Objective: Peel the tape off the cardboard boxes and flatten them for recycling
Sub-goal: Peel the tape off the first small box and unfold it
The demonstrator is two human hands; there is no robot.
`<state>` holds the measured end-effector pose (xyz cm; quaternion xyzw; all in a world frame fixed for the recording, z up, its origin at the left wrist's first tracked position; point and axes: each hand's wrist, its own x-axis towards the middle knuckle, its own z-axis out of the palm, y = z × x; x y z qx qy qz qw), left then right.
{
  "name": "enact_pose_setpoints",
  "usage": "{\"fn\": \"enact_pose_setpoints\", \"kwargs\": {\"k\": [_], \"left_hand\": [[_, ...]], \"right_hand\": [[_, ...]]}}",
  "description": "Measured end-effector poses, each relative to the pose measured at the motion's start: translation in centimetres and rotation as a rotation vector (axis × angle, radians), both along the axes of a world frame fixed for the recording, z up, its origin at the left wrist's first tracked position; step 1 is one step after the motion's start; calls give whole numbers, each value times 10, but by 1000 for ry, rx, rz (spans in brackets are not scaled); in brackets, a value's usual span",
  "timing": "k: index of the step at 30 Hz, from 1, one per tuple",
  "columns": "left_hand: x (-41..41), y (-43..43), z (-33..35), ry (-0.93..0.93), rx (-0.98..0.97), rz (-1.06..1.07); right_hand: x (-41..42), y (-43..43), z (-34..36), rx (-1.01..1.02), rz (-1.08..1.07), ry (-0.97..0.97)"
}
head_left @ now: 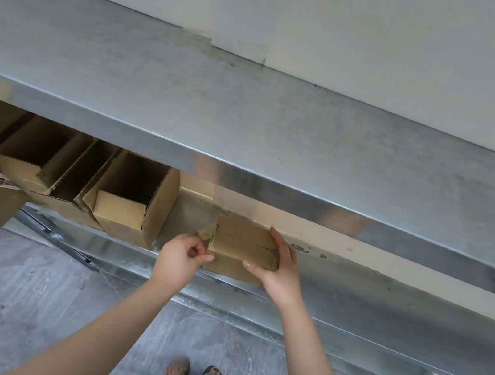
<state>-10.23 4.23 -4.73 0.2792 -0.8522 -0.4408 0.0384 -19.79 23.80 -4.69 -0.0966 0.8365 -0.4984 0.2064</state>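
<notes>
Step in hand: tape removal. Flattening of this box is not yet begun.

My left hand (181, 258), at 9 o'clock of the box (244, 242), has thumb and forefinger pinched together on the loose end of the tape (204, 235). Its other fingers are curled in. The tape is lifted and crumpled at the box's left end, and its far part appears bonded at the corner.

My right hand (278, 270), at 3 o'clock, is clamped on the box. The thumb lies across the near face and the fingers wrap the right end. The two hands are apart, with the box between them.

The box is small and closed. It sits at the front edge of the lower shelf (353, 288).

Judgement: the next move calls for a steady, low pull of the tape toward 9 o'clock, with the right hand bracing the box against it. The strip looks thin and could tear. After that come opening the seams and pressing the box flat.

Farther off, at 9 to 10 o'clock on the same shelf, open boxes (131, 198) await flattening. I cannot tell whether any tape is on them. The worktop (220, 102) overhangs at 12 o'clock.
</notes>
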Motion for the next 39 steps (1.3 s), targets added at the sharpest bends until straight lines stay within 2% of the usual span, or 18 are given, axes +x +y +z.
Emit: {"fn": "enact_pose_setpoints", "kwargs": {"k": [3,6,9,12,15,17,19,25,29,34,39], "left_hand": [[-3,1,6,-50,189,53],[-5,-2,19,-132,564,85],[-3,-12,26,-226,683,-5],[0,-20,28,-146,556,-14],[-2,-23,31,-11,231,-41],[-4,-22,36,79,148,44],[-9,-23,38,112,157,109],[-18,-16,34,25,72,82],[-17,-4,36,19,212,27],[-25,-13,26,-36,65,3],[-33,-26,15,-83,189,51]], "right_hand": [[-3,-3,1,14,-15,2],[-2,-5,-2,12,-33,2],[-3,-5,-3,7,-37,-7],[-2,-4,-1,0,-29,-17],[-1,-3,0,-16,-34,-20],[1,-2,2,-18,-25,-17],[1,-2,3,-21,-18,-13],[1,1,2,-26,-7,-27],[-1,2,1,-29,-1,-34],[0,3,1,-35,10,-23],[4,3,-2,-36,-2,-26]]}}
